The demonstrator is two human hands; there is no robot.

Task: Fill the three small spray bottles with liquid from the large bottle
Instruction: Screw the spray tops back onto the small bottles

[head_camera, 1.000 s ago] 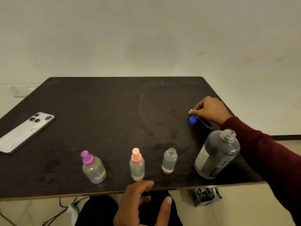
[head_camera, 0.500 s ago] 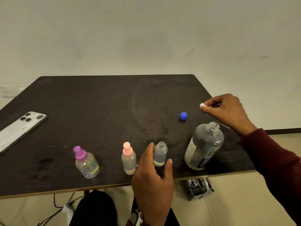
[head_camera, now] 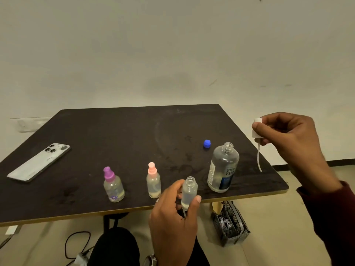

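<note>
My left hand (head_camera: 173,217) grips an uncapped small clear bottle (head_camera: 189,191) at the table's near edge. My right hand (head_camera: 288,139) pinches a white spray head (head_camera: 256,127) in the air at the right; its thin tube hangs down. The large clear bottle (head_camera: 222,167) stands open and upright just right of the small one. Its blue cap (head_camera: 207,144) lies behind it on the table. A small bottle with a purple spray top (head_camera: 113,186) and one with a pink spray top (head_camera: 153,181) stand capped to the left.
The dark table (head_camera: 115,135) reaches to a plain wall. A white phone (head_camera: 39,163) lies face down at its left. Under the right corner sits a black slatted crate (head_camera: 230,223). Cables lie on the floor by my dark-clad knee (head_camera: 115,246).
My left hand rose from below the edge and took hold of the uncapped small bottle. My right hand left the blue cap on the table and lifted the white spray head up and rightward.
</note>
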